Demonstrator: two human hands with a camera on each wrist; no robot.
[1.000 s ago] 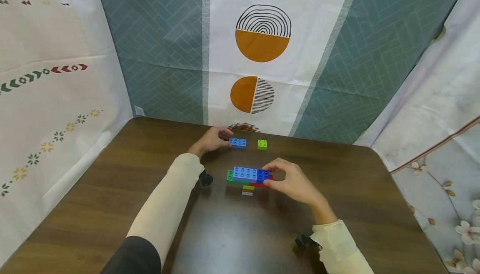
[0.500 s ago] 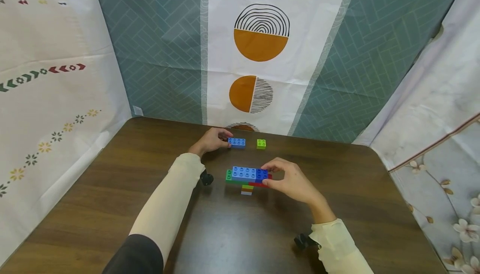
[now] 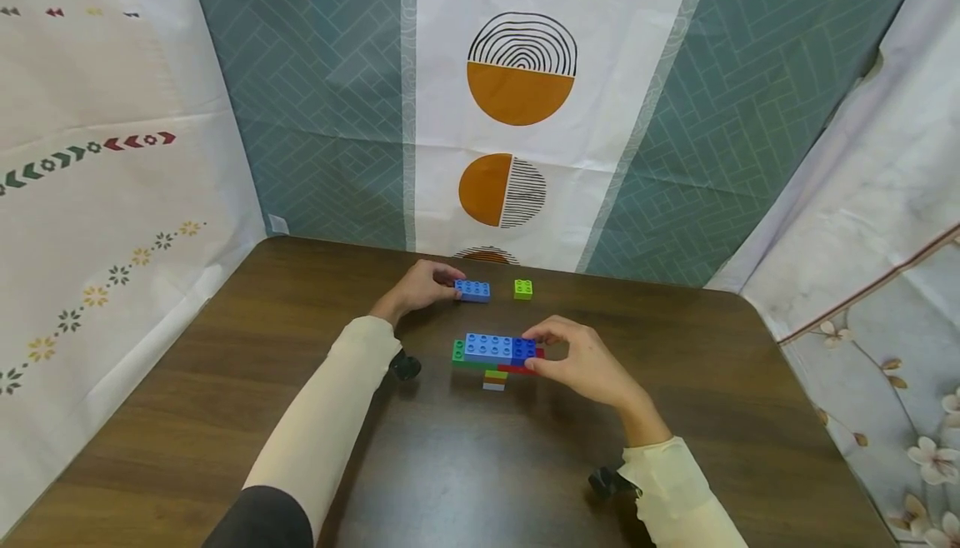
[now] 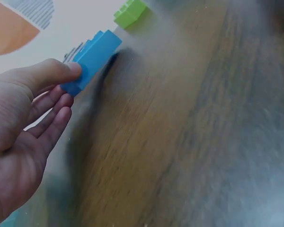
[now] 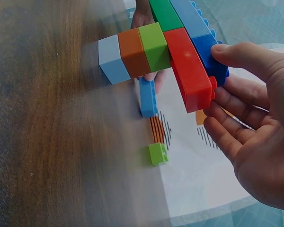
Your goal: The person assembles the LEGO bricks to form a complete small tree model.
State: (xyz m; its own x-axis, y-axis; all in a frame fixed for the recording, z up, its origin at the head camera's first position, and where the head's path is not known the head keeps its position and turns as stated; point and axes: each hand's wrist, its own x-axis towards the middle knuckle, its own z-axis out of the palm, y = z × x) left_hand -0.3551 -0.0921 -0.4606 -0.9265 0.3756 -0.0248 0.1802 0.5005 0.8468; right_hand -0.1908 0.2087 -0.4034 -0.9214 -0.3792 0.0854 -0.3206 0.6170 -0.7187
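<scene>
In the head view my left hand [image 3: 417,286] pinches the left end of a blue toy building brick [image 3: 474,291] near the back of the table. The left wrist view shows my thumb on the near side of that brick. My right hand [image 3: 583,362] grips the small dark blue brick [image 3: 524,351] at the right end of a built structure. Beside it on top lies a longer light blue brick [image 3: 489,348], above a green brick [image 3: 458,351] and a red brick [image 5: 190,71]. A column of lime [image 5: 154,46], orange-brown [image 5: 134,51] and pale blue [image 5: 113,59] bricks supports them.
A loose lime brick [image 3: 522,289] sits to the right of the blue one, near the table's back edge. Patterned cloths [image 3: 330,156] hang behind and along both sides of the brown wooden table [image 3: 712,415].
The left hand has drawn the blue brick slightly nearer and turned it a little, so its right end lies closer to me. The right hand and the structure have stayed in place.
</scene>
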